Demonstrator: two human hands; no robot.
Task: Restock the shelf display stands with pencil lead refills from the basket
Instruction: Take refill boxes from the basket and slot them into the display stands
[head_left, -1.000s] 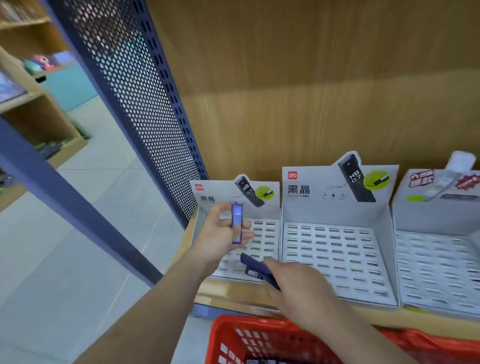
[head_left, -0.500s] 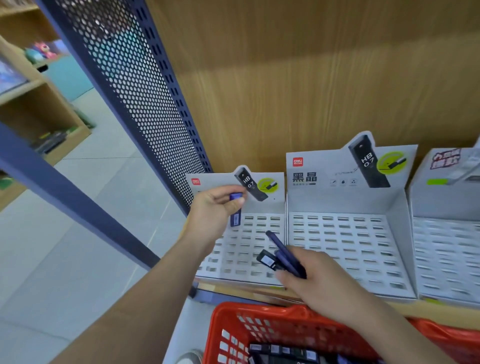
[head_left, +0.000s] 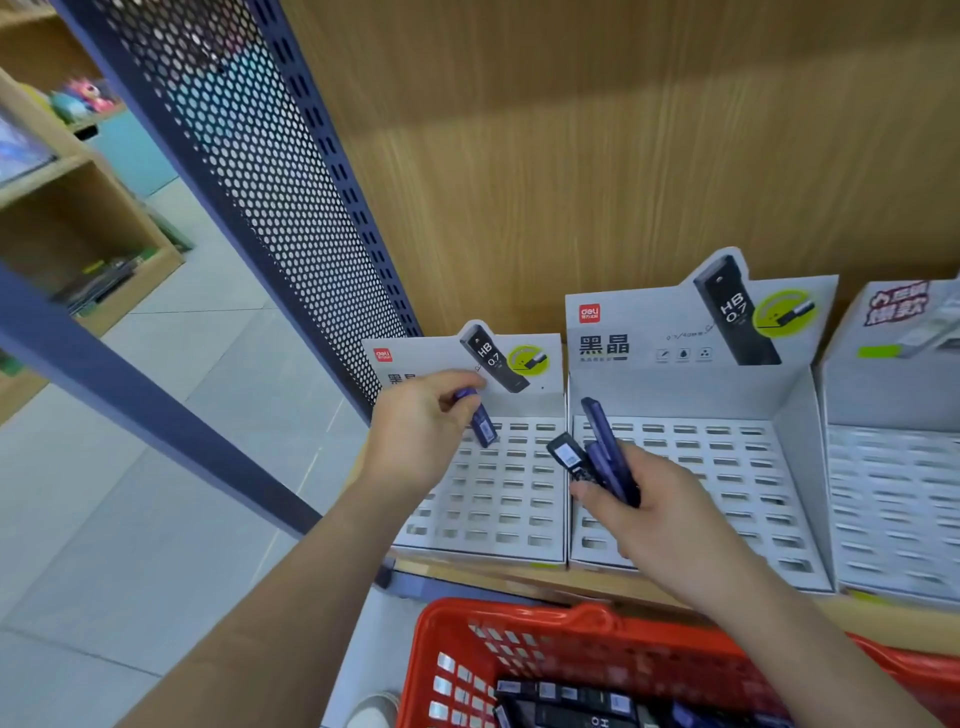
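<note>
A slim blue plastic lead refill case (head_left: 482, 423) is pinched at its upper end between the thumb and fingertips of the left hand (head_left: 421, 428). The case is tilted above the top rows of slots of the left white cardboard display stand (head_left: 498, 499); whether it touches the panel cannot be told. The characters printed on that stand's header are partly covered by the knuckles. At three o'clock from this hand, the right hand (head_left: 670, 512) is curled round a bundle of refill cases (head_left: 602, 452), several violet-blue and one black with a white label. The bundle is fanned toward eleven o'clock over the seam between the left stand and the middle white slotted display stand (head_left: 727, 467), whose lower left corner is hidden by the wrist. A third white stand (head_left: 893, 499), blurred, is cut off at three o'clock. The stands are ranged on a pale wooden shelf (head_left: 493, 574) against a wood-grain back board (head_left: 623, 156). At six o'clock a red plastic mesh basket (head_left: 519, 618) is seen, with dark loose refill cases (head_left: 571, 701) lying inside; its far rim is crossed by the right forearm. A dark blue perforated metal panel (head_left: 260, 182) is seen running from eleven o'clock down to the shelf's left end. At nine o'clock a dark blue slanted bar (head_left: 130, 389) is laid across the view of the grey tiled floor (head_left: 156, 519), and blurred wooden shelving (head_left: 78, 218) is seen at ten o'clock.
</note>
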